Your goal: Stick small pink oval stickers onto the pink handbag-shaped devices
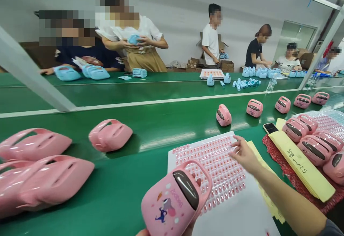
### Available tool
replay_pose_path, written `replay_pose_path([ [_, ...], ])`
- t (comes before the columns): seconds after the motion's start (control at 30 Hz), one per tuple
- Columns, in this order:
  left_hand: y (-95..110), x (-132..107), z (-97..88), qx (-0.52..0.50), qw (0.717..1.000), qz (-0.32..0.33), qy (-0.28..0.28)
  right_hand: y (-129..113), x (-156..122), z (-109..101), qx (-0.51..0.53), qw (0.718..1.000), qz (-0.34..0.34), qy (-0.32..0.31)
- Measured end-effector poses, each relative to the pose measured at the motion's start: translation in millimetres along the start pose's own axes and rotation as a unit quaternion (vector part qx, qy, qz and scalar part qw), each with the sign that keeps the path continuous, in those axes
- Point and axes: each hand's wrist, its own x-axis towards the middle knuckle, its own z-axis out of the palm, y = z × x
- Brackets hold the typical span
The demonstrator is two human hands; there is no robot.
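My left hand (190, 228) grips a pink handled plastic case (166, 205) with a dark brown window and a printed cartoon animal. The case hides most of that hand; a few fingertips show by the handle. Behind the case lies a white sheet of small oval stickers (209, 153), in rows, pink with darker centres. Over the sheet's upper right part is my right hand (243, 153), its thumb and fingers bent into a pinch. Anything between those fingertips is too small to make out.
More pink cases (110, 135) stand on the green conveyor belt (161, 121) and to my left. At right are a phone (270, 128), yellow paper (302, 164), red bubble wrap (279, 157) and several stacked pink cases (314, 148). Across the belt, people handle blue cases (96, 72).
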Motion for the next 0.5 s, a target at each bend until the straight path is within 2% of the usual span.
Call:
replay_pose_path([
  [0.03,0.1,-1.4,1.0,0.002,1.0,-0.005,0.018,7.5,10.4,-15.6,-0.065,0.996,0.027,0.051],
  [0.07,0.0,-2.3,1.5,0.0,0.999,-0.011,0.035,14.8,19.9,-29.5,-0.087,0.993,0.042,0.071],
  [0.17,-3.1,-2.7,2.3,0.0,0.997,-0.02,0.072,35.4,38.7,-53.3,-0.133,0.984,0.076,0.093],
  [0.37,-21.4,-0.2,11.0,-0.011,0.987,0.09,0.134,60.5,40.7,-44.3,-0.198,0.972,0.097,0.087],
  [0.5,-22.3,-1.0,8.8,-0.02,0.985,0.096,0.142,64.6,38.0,-50.6,-0.213,0.967,0.09,0.103],
])
